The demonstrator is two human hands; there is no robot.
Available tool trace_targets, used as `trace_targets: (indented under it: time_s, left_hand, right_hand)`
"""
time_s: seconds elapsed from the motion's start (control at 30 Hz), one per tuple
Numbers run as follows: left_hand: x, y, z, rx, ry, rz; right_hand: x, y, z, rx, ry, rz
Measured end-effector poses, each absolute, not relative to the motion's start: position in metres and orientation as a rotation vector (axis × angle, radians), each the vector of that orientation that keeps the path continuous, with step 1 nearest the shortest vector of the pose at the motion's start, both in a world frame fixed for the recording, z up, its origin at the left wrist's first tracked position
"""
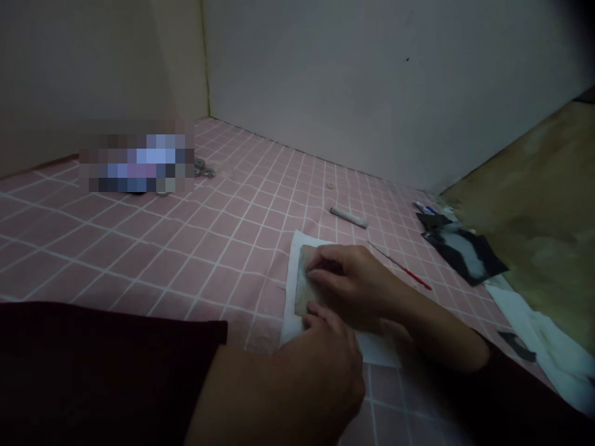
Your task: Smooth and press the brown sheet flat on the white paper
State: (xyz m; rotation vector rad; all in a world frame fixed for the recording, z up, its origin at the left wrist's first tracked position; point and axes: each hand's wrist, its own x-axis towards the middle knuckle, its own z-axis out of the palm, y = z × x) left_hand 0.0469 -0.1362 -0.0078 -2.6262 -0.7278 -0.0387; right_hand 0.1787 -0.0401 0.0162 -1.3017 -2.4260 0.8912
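Just below the centre of the frame we have a flat grey piece [302, 296] on a white sheet [289, 310]. Our left hand [325, 362], fingers close together, rests at its lower part; our right hand [356, 272] bends thumb and index finger over it, pinching something perhaps, but we cannot tell. Right of centre lie a grey bar [348, 217] and a red-handled tool [411, 277].

Cloth [223, 248] pink w/ white grid. Near paper [290, 322] white; flat piece [302, 294] on it dull grey-beige. Far bar [348, 217] grey. Thin tool [416, 279] at right: red handle. Black sheet [449, 254], far right, w/ whitish patch. Far wall [325, 80] pale grey. 2 sleeves [102, 371] v. dk, prob. maroon-black (dim).
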Motion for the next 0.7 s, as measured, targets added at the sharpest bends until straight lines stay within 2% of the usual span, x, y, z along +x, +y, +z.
trace_targets:
  time_s: [0.23,0.4,0.6,0.7]
  left_hand:
    - [0.045,-0.136,-0.006,-2.604,-0.739,-0.035]
    - [0.047,-0.137,-0.007,-2.658,-0.74,-0.049]
    - [0.048,-0.137,-0.009,-2.606,-0.757,-0.042]
    - [0.048,-0.137,-0.009,-2.622,-0.744,-0.04]
  right_hand:
    - [0.171,-0.039,0.017,-1.331,-2.284,0.798]
    - [0.172,-0.042,0.022,-1.357,-2.411,1.079]
    - [0.168,-0.043,0.019,-1.349,-2.34,0.659]
    - [0.17,-0.045,0.024,-1.376,-2.46,0.79]
